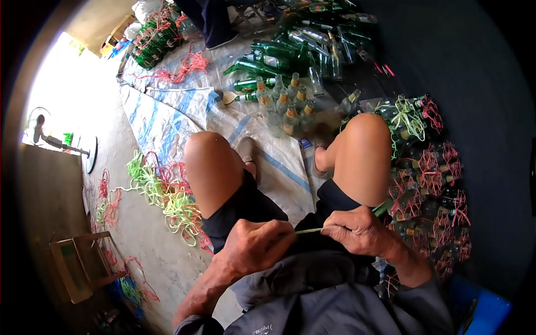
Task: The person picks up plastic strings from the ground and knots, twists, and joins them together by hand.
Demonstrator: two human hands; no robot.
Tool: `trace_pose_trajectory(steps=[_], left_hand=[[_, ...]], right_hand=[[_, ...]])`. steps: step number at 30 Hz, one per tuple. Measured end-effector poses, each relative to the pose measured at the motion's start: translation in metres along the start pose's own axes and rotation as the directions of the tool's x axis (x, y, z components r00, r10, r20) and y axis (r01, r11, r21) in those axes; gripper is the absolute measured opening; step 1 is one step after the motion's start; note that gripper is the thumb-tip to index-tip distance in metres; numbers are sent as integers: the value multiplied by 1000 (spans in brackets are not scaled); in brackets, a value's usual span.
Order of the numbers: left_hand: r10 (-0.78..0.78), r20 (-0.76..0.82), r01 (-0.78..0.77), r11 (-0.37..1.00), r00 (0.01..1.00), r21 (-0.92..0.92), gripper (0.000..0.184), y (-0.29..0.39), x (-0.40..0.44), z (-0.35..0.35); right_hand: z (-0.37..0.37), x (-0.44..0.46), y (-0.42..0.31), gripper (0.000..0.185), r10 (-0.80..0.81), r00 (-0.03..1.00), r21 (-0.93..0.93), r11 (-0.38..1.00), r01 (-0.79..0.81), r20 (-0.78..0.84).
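Both hands are over my lap with a thin green string (308, 230) stretched between them. My left hand (259, 244) is closed on one part of the string, its fingers curled in. My right hand (357, 230) pinches the string a short way to the right, and a green strand shows behind its wrist. Past my knees, a group of upright clear bottles (283, 106) with orange-yellow neck labels stands on the striped sheet (167, 111).
Green bottles (268, 60) lie piled at the top. String-tied bottles (427, 190) are stacked at the right. Loose green and red string (162, 195) lies on the left floor, near a wooden frame (84, 259) and a fan (42, 125). Another person's leg (209, 19) stands at the top.
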State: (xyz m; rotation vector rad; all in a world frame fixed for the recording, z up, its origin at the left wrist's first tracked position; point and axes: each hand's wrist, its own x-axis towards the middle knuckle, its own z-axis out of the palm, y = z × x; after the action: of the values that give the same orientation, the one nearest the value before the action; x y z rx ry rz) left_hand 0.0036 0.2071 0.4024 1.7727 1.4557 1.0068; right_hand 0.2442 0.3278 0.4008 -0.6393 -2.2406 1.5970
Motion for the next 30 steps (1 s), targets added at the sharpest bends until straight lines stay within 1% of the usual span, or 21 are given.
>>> trace_pose_trajectory(steps=[2,4,8,10,11,14,15,18,19,23,26,27,30], left_hand=[[1,-26,-1,1000,1000,0,12,2,5,-4],[-22,-66,25,999,998,37,11,1,8,-10],[-44,-125,57,993,991,100,10,-4,13,-20],[-86,-88,94,992,992,88,10,-5,14,-28],[-88,-105,99,989,991,106,10,-6,14,-30],[-98,-165,124,980,981,155,8,-12,18,-38],[-106,-189,138,976,976,168,8,-14,19,-40],[-131,-232,177,966,964,189,9,-14,22,-47],[-134,-241,184,962,961,202,9,-15,23,-48],[-137,-287,204,955,948,217,8,-19,23,-54],[-169,-318,249,941,933,228,7,-26,22,-62],[-134,-342,227,941,930,250,7,-25,23,-64],[-154,-357,257,930,921,261,8,-30,21,-74]], right_hand=[[-6,-2,1,11,0,999,-58,998,-2,-48],[-16,-3,0,13,56,995,-57,996,-61,-81],[-31,-7,6,12,10,987,-123,992,-30,-159],[-38,-7,11,11,-45,981,-149,989,17,-188],[-41,-8,9,12,3,981,-125,992,-27,-192],[-52,-11,14,13,28,972,-188,979,-73,-234],[-55,-12,14,14,96,967,-145,981,-132,-235],[-61,-11,12,13,92,958,-116,985,-128,-273],[-63,-12,14,14,102,955,-129,981,-142,-277],[-69,-12,18,15,54,946,-173,978,-114,-321],[-74,-12,18,15,59,938,-187,974,-129,-341],[-75,-12,18,15,62,936,-185,974,-133,-348],[-76,-11,19,15,71,930,-186,972,-147,-361]])
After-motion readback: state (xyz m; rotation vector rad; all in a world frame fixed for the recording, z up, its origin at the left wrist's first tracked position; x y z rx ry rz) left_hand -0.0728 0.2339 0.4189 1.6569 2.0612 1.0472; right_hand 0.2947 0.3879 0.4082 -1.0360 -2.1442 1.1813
